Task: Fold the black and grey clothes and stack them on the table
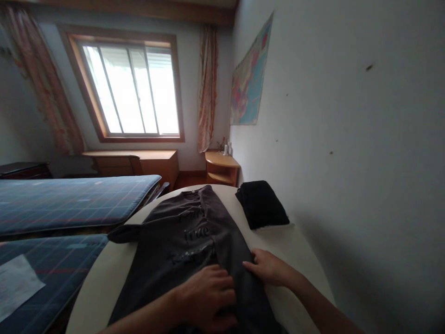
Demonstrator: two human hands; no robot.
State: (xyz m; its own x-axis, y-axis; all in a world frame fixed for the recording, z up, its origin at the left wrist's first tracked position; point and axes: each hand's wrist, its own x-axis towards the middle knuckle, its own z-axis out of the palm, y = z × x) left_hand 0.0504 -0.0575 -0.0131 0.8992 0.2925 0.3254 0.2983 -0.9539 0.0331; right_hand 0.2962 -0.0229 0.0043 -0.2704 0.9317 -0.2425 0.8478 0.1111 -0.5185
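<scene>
A dark grey long-sleeved shirt (156,273) with shiny black lettering lies spread on a round pale table (93,283). Its right side is folded inward over the front, and one sleeve end sticks out at the left. My left hand (208,297) rests low on the shirt along the fold, fingers curled on the cloth, their tips mostly hidden. At the shirt's right edge, my right hand (269,266) pinches the fabric between thumb and fingers. A folded black garment (262,204) sits on the table beyond my right hand, apart from the shirt.
Two beds with blue plaid mattresses (76,202) stand to the left, the nearer holding a white sheet of paper (21,283). A white wall (365,185) runs close along the right. A wooden desk (156,160) and corner shelf (222,160) are at the back by the window.
</scene>
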